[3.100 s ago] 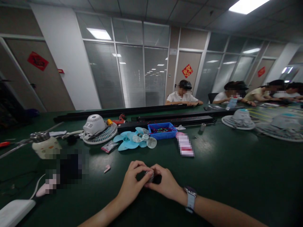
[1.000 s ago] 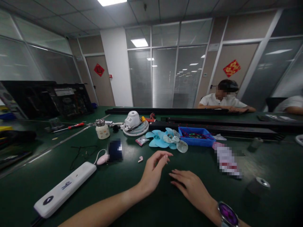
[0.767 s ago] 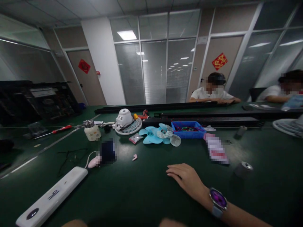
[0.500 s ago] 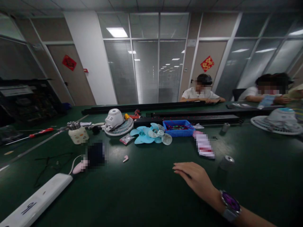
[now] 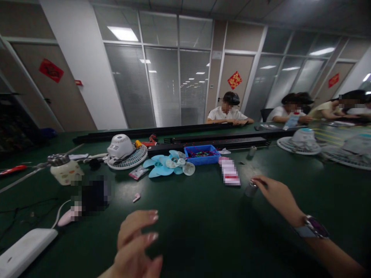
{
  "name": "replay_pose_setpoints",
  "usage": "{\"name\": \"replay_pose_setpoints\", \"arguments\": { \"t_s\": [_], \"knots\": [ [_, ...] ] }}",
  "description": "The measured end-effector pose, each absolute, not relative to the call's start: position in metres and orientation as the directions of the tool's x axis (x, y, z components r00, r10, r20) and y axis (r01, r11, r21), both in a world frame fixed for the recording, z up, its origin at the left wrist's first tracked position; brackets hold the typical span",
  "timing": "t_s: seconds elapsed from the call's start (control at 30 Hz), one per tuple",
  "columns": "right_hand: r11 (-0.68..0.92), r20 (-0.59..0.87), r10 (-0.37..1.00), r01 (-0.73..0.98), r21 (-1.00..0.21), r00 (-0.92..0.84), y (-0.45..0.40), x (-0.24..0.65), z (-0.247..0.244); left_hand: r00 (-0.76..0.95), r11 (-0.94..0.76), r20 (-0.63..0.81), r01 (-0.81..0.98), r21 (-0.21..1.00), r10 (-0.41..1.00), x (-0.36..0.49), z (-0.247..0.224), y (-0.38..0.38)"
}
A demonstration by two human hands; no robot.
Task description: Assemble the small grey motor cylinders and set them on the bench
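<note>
My right hand, with a watch on its wrist, reaches over the table at the right. Its fingers are closed at the shiny top of a small grey metal cylinder, which stands upright on the table. The far side of that grip is hidden. Low in the middle, my left hand hovers with bent fingers spread apart and nothing in them. Beyond it lies a small pink earbud-like piece. A pink and white packet, partly blurred, lies left of the cylinder.
Light-blue fan blades lie beside a blue bin of wires. A white fan housing, a patterned jar and a white power strip are at left. Long black rails cross behind; a person sits beyond.
My view has turned right. My right hand has moved forward and right onto the metal cylinder. My left hand has come into view from below.
</note>
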State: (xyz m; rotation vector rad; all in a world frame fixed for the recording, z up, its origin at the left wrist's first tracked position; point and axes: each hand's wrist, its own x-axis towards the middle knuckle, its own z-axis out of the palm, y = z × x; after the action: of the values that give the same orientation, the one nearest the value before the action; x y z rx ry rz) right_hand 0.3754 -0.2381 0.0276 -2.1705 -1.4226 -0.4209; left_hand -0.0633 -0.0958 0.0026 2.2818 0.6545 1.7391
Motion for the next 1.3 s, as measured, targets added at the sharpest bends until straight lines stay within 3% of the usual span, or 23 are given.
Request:
{"name": "replay_pose_setpoints", "arguments": {
  "t_s": [0.1,0.37,0.97,1.07,1.3],
  "knots": [
    [-0.348,0.459,0.775,0.9,-0.264,0.434,-0.24,0.374,0.025,0.253,-0.89,0.855,0.184,0.417,0.453,-0.055,0.003,-0.089],
    [-0.331,0.377,0.807,0.877,-0.348,0.455,-0.244,0.374,0.028,0.298,-0.688,0.621,0.347,0.637,0.725,-0.048,-0.007,-0.079],
    [-0.281,0.273,0.801,0.737,-0.614,0.533,-0.237,0.358,0.019,0.344,-0.589,0.482,0.376,0.715,0.806,-0.043,-0.002,-0.081],
    [-0.18,0.292,0.844,0.751,-0.635,0.45,-0.223,0.317,0.032,0.33,-0.597,0.501,0.355,0.719,0.8,-0.033,-0.002,-0.081],
    [0.167,0.295,0.955,0.759,-0.629,0.034,-0.167,0.184,0.024,0.417,-0.64,0.513,0.267,0.72,0.75,-0.002,0.0,-0.091]
  ]
}}
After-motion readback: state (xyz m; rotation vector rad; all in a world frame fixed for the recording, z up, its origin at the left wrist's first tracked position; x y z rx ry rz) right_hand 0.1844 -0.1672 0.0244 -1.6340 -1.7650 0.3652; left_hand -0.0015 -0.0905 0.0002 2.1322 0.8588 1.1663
